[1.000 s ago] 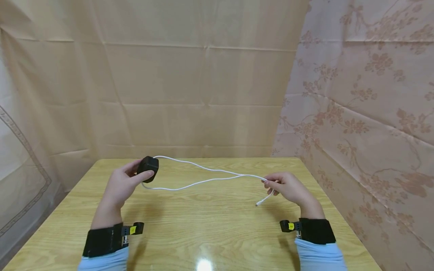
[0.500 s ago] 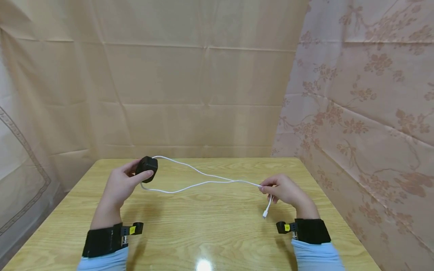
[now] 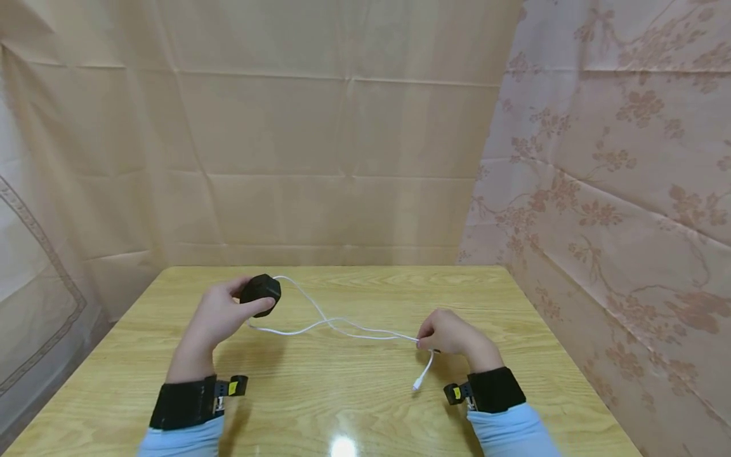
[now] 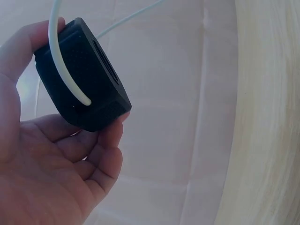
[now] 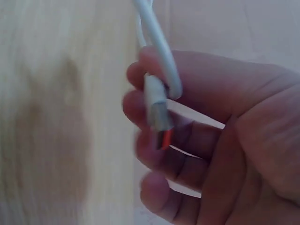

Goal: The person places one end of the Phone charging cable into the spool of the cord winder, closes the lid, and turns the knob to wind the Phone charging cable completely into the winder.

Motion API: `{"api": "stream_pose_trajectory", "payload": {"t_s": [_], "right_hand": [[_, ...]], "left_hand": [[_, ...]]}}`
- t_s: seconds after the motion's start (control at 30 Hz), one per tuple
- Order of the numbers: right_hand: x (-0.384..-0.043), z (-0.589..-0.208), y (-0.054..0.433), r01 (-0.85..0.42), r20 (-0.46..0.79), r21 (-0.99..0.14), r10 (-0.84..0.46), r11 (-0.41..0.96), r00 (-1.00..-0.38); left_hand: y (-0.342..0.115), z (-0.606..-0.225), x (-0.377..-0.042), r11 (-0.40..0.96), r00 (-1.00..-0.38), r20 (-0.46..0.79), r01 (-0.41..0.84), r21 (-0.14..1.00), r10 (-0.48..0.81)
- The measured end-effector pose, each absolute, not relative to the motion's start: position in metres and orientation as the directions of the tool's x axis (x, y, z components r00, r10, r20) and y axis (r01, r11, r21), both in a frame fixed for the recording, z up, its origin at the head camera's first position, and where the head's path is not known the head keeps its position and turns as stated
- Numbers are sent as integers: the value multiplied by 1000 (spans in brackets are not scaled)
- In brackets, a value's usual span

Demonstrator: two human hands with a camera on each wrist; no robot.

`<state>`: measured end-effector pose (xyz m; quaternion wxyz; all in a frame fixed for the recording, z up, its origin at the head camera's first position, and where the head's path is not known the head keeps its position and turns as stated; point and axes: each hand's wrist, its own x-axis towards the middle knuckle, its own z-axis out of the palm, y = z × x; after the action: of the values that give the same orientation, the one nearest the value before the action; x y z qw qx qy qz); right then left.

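Pinching, with the grip of the bare left hand (image 3: 219, 314), a matte black, many-sided, plastic-looking block (image 4: 82, 77) with a dark recess in one face, held raised over the left half of the pale yellow wood-grain worktop (image 3: 342, 406) and joined at its side to a thin, round, white cable (image 4: 58, 58). Pinching too, with the grip of the right hand (image 3: 454, 333), two white strands, crossed and loosely curved between the hands, close by a white plug with a metal tip edged orange-red (image 5: 158, 110) and a slim white connector (image 3: 417, 383) dangling just below.
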<state>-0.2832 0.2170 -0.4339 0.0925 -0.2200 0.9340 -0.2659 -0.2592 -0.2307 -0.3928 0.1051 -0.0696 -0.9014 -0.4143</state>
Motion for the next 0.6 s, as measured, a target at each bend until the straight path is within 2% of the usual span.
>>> {"api": "stream_pose_trajectory", "payload": {"t_s": [0.3, 0.6], "right_hand": [[-279, -448, 199, -315, -145, -479, -427, 820, -893], [-280, -453, 194, -307, -138, -472, -413, 826, -900]], "left_hand": [[-223, -396, -262, 666, -967, 246, 230, 710, 71], [-210, -395, -263, 671, -973, 201, 222, 708, 111]]}}
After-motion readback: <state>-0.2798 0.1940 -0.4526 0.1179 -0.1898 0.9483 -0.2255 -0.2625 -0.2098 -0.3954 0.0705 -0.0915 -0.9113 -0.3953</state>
